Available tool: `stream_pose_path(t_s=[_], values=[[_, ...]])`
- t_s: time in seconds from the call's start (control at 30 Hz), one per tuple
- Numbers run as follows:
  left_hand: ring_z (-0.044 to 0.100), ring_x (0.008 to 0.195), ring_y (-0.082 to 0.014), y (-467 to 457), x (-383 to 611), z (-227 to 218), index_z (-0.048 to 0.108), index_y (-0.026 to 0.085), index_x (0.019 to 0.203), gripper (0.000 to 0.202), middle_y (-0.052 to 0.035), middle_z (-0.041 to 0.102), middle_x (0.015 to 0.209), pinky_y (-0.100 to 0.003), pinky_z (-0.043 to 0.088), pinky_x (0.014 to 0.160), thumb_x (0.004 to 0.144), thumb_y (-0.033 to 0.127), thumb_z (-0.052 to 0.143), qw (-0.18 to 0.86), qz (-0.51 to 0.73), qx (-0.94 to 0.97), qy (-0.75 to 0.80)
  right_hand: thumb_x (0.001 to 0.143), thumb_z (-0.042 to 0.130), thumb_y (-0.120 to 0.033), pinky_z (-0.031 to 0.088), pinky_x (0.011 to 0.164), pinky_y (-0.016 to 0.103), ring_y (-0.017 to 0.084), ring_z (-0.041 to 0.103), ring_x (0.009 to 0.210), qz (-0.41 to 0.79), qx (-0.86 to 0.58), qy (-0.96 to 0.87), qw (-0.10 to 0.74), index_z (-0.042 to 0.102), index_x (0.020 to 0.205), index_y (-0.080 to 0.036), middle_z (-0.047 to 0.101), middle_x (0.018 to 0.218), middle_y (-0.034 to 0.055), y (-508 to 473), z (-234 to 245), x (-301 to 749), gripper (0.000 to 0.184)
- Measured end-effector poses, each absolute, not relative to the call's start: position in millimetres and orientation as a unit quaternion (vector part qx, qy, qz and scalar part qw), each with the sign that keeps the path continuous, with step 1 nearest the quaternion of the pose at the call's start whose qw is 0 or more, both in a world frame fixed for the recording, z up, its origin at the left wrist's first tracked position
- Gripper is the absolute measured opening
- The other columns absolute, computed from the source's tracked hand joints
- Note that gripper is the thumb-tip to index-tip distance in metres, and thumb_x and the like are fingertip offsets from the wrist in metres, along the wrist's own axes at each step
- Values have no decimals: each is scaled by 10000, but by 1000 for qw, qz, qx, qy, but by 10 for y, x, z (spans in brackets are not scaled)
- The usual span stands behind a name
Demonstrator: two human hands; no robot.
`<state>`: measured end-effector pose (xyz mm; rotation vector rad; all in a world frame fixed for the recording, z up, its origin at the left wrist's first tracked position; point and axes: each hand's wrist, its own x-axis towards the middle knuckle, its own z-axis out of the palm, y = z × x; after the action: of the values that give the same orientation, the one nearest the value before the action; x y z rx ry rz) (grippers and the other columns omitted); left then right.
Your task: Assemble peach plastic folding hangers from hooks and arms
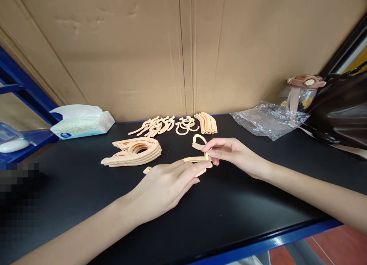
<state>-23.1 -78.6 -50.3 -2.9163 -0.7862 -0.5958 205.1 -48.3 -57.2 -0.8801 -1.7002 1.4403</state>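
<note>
In front of me, a beige plastic folding hanger (196, 158) is held low over the black table by both hands. My left hand (169, 179) lies over it with fingers closed on its near part, hiding much of it; one end sticks out left of the knuckles. From the right, my right hand (231, 151) pinches a small upright part of the hanger between thumb and fingertips. A beige curved loop (200, 138) shows just beyond those fingertips; whether it is joined to the hanger I cannot tell. A stack of beige hanger pieces (143, 158) sits left of my hands.
Along the back lie loose beige arms (156, 126), curved hooks (186, 125) and a row of straight strips (205, 122). A tissue pack (83, 124) stands back left. Back right are a crumpled clear plastic bag (266, 119), a bottle (305, 91) and a black bag (341, 108).
</note>
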Motion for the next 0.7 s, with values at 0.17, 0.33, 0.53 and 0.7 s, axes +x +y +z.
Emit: stream_pose_path(t_s=[0.17, 0.33, 0.53, 0.7], values=[[647, 903, -126, -801, -226, -488, 437, 203, 1275, 328, -17, 663, 1078, -209, 509, 781, 950, 160, 435, 19, -195, -945, -261, 832, 629, -279, 442, 667, 238, 82, 527, 659, 561, -337, -662, 365, 660, 916, -169, 600, 743, -19, -499, -571, 2042, 142], [654, 862, -124, -786, -217, -494, 435, 234, 1267, 318, -2, 671, 1022, -208, 506, 749, 958, 162, 414, 22, -201, -945, -256, 830, 631, -262, 447, 667, 243, 91, 546, 671, 573, -325, -662, 358, 649, 884, -167, 624, 746, -11, -513, -568, 2033, 111], [663, 740, -133, -785, -245, -537, 407, 222, 1223, 269, -15, 668, 1047, -213, 482, 591, 955, 237, 427, -8, -210, -929, -304, 813, 656, -268, 442, 648, 225, 86, 533, 680, 569, -341, -649, 373, 636, 871, -171, 618, 763, -11, -503, -557, 2022, 115], [614, 572, -118, -795, -243, -557, 444, 224, 982, 66, 34, 662, 834, -198, 396, 465, 936, 271, 445, -40, -215, -916, -337, 825, 646, -262, 451, 643, 224, 92, 539, 693, 578, -322, -647, 379, 597, 853, -189, 613, 756, -13, -491, -576, 2040, 92]])
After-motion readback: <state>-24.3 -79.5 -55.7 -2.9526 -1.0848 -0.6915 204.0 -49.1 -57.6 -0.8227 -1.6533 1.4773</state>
